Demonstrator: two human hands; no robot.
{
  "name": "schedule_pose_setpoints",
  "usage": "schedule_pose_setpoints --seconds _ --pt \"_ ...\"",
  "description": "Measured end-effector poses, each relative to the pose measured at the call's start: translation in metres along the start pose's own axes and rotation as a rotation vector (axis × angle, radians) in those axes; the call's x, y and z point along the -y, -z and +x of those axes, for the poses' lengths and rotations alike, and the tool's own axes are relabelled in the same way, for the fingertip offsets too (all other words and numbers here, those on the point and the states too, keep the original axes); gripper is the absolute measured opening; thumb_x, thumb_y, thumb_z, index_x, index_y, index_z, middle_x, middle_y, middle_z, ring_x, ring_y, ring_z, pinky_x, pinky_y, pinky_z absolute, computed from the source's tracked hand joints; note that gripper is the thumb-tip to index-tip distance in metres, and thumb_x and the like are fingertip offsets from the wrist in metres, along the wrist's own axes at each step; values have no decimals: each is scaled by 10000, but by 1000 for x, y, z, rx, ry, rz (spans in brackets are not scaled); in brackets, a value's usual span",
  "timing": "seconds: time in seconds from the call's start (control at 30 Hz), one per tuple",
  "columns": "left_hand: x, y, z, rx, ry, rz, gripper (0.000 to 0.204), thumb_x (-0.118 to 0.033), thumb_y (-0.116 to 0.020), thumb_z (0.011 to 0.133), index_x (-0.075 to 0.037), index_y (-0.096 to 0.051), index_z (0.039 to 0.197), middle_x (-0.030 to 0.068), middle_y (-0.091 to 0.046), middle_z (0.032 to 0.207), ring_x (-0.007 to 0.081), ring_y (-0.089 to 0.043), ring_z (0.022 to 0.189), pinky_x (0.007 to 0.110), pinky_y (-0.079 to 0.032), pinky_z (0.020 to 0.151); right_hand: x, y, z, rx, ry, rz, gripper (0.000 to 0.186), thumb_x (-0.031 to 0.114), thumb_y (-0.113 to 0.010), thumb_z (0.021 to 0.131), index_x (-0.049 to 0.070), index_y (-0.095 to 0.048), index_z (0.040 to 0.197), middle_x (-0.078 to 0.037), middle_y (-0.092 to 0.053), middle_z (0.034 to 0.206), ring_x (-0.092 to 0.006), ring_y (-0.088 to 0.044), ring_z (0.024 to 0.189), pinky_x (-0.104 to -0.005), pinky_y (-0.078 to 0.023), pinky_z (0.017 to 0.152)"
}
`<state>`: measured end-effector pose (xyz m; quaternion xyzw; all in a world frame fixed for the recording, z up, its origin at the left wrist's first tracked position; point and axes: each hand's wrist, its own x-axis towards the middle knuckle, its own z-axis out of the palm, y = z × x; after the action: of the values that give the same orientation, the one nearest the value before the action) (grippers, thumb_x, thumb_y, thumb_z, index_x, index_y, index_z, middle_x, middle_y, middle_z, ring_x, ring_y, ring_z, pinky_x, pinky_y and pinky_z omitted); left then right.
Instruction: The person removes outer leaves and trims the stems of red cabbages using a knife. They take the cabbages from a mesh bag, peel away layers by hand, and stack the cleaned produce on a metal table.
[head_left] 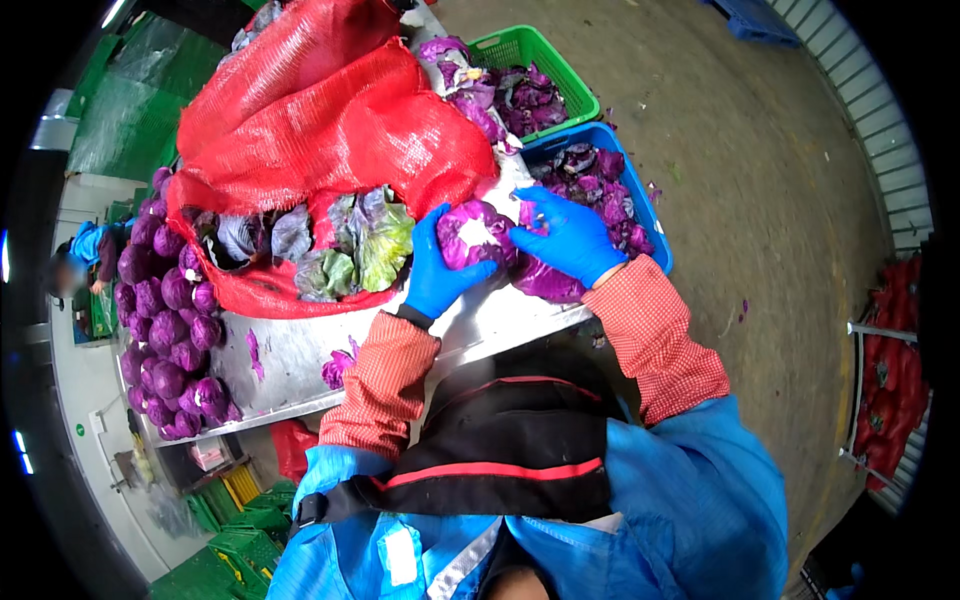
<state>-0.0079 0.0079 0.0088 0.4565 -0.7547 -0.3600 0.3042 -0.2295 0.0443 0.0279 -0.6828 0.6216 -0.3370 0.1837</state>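
Across the steel table (300, 360), trimmed purple cabbages (165, 330) sit heaped beside a half-full red mesh sack (330, 130), while the blue-gloved left hand (435, 270) cups a round purple cabbage head (475, 235) as the right hand (565, 235) grips its outer leaf, peeling unfinished.

Bare concrete floor (760, 200), steel table (290, 360)

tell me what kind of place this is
Probably a produce packing shed: red cabbages heaped on a steel table, a red net sack, and crates of trimmed leaves on a concrete floor.
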Motion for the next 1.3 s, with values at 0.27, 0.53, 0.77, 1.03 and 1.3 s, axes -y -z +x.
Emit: schedule_pose_setpoints --seconds 0.27,0.53,0.77,1.03,1.3 --pt "-14 -2 22 117 1 -279 968 -318 -864 544 6 -315 1273 150 -414 1189 269 -448 1123 373 -380 968 21 6 13 226 65 -261 251 269 -592 771 106 -586 963 -134 -620 831 -340 -607 679 -432 -483 571" --pt "-6 11 21 187 -2 -144 960 -223 -857 540 -99 -327 1330 143 -374 1240 273 -396 1183 380 -327 1020 -46 -15 1 -41 -334 -62 157 221 -505 810 82 -552 865 -222 -599 805 -423 -575 743 -497 -459 609" --pt "24 19 23 226 104 -342 971 -254 -871 534 -97 -330 1325 130 -375 1251 260 -414 1171 380 -351 1010 15 -5 -5 93 -468 250 576 349 -612 775 146 -411 1275 -219 -609 924 -373 -612 839 -445 -481 691" --pt "31 25 18 179 152 -498 904 -148 -816 615 -99 -284 1345 110 -404 1281 235 -413 1184 370 -348 1019 -16 -42 -20 81 -497 554 684 306 -613 785 111 -309 1365 -202 -608 907 -331 -613 811 -400 -491 710" --pt "39 24 9 108 140 -539 922 -160 -830 601 -92 -282 1339 113 -392 1289 238 -390 1202 379 -330 1029 -17 -51 -15 127 -463 365 645 366 -610 783 91 -376 1317 -185 -630 933 -328 -622 860 -401 -489 730"
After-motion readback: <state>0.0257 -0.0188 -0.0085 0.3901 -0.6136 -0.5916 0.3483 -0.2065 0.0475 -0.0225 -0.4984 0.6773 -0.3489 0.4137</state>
